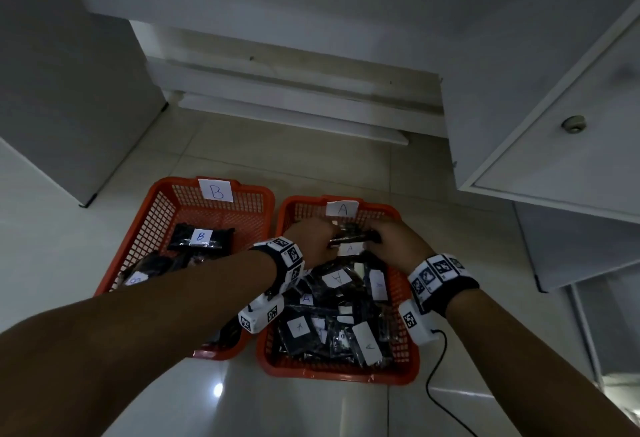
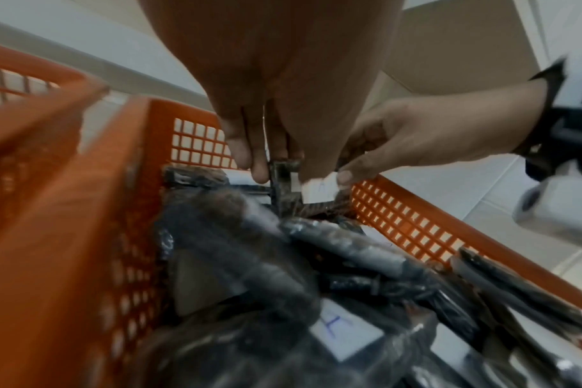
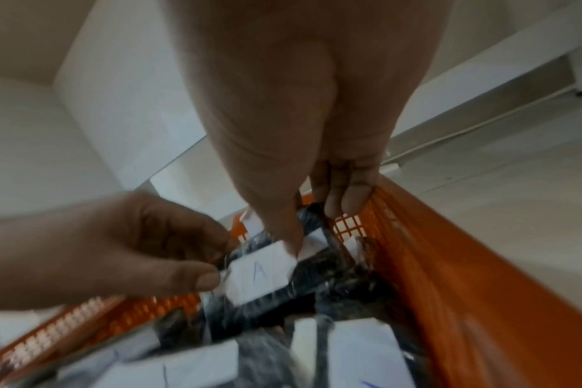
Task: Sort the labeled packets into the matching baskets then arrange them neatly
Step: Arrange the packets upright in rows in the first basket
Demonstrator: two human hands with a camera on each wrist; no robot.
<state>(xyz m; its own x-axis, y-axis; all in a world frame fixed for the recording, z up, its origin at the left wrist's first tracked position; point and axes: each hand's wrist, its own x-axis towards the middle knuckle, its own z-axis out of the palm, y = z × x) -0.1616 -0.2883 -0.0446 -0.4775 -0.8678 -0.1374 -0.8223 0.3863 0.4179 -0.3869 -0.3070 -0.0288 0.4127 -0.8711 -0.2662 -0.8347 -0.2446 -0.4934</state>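
Two orange perforated plastic baskets stand side by side on a pale tiled floor point(image 1: 311, 409), below white cabinets. The left basket, tagged B point(image 1: 214, 263), holds a few dark packets; one dark packet with a white B label point(image 1: 200, 236) lies near its far end. The right basket, tagged A point(image 1: 398, 364), is crowded with a heap of black film-wrapped packets bearing white A labels point(image 1: 332, 315), lying at mixed angles.

Both hands meet over the far end of basket A. The left hand point(image 1: 313, 239) pinches one end of a dark clear-wrapped packet with a white A label point(image 3: 259, 273); the right hand point(image 1: 394, 241) pinches the other end, thumb and fingers point(image 3: 346, 197) curled round it. The packet is held just above the heap, near the far wall.

Judged from its crinkled, glossy film, the packet is light, pliable and somewhat slippery. Holding it by its two short ends, label uppermost, should keep it flat for laying it squarely in a row.
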